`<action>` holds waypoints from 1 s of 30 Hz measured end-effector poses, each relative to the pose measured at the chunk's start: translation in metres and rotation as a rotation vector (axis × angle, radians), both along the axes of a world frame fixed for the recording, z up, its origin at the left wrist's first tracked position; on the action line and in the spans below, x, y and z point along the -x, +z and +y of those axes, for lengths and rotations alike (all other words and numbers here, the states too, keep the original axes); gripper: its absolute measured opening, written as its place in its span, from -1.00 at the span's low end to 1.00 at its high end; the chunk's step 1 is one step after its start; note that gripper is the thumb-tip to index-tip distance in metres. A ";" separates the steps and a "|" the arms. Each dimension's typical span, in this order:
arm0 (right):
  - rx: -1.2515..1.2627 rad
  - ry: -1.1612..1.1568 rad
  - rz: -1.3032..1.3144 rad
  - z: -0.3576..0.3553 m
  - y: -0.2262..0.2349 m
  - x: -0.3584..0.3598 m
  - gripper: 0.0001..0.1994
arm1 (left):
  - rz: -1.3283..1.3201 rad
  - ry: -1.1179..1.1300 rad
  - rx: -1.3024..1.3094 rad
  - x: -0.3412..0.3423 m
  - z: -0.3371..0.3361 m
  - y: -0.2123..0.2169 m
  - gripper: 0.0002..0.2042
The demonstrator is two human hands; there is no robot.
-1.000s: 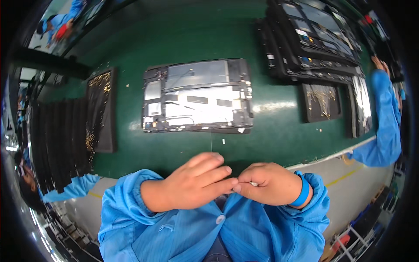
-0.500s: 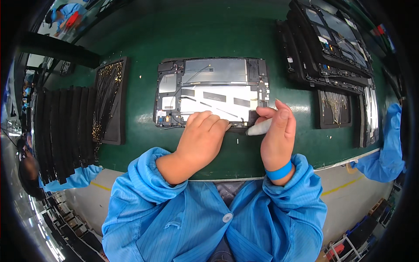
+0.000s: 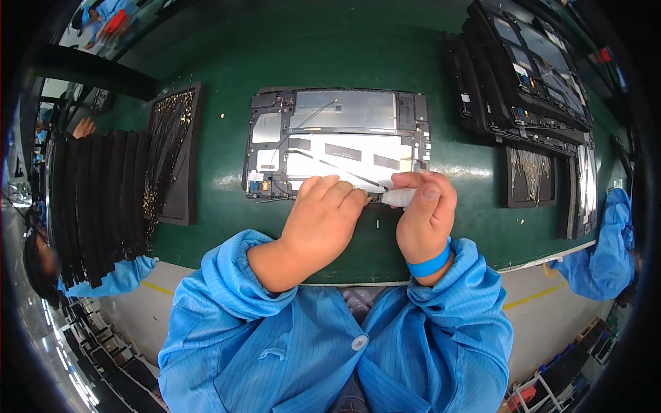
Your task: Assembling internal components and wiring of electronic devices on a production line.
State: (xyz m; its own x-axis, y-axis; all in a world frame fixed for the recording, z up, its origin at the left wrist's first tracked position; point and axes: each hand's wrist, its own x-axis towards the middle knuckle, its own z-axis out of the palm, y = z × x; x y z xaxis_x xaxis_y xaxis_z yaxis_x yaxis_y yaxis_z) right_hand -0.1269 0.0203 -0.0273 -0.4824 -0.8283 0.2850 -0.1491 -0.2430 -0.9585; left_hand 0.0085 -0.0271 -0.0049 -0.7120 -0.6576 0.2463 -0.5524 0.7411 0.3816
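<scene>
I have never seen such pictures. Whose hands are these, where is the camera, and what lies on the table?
There is no machine, only a person's hands. A fisheye camera on the person's head looks down, so straight edges bend. On the green table lie an opened flat device, stacked similar panels at the right, and thin cables in a dark tray at the left. The left hand covers part of the device's near edge. A whitish piece shows at the right hand; held or worn, I cannot tell.
</scene>
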 end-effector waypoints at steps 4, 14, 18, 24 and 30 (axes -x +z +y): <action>-0.182 0.172 0.419 -0.009 0.029 0.003 -0.87 | 0.023 -0.014 0.065 -0.001 -0.002 -0.002 -0.83; -0.424 0.020 -0.204 -0.023 0.032 0.005 -0.75 | -0.168 -0.075 0.339 -0.015 -0.041 0.014 -0.80; -0.791 -0.003 -0.440 0.002 0.047 0.044 -0.49 | -0.016 0.682 0.203 -0.061 -0.068 0.020 -0.66; -0.937 0.255 -0.595 -0.001 0.038 0.048 -0.45 | 0.839 0.917 -1.026 -0.091 -0.048 0.015 -0.48; -0.663 0.423 -0.812 -0.039 0.057 0.018 -0.65 | 1.332 0.785 -1.411 -0.045 -0.024 0.025 -0.68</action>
State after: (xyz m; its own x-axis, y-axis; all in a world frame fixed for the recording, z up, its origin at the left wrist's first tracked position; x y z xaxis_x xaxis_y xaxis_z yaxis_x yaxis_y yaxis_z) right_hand -0.1446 -0.0190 0.0293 0.0306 -0.8400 -0.5417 0.5498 0.4667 -0.6928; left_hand 0.0535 -0.0509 0.0206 -0.1093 -0.8159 -0.5677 0.4903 -0.5411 0.6832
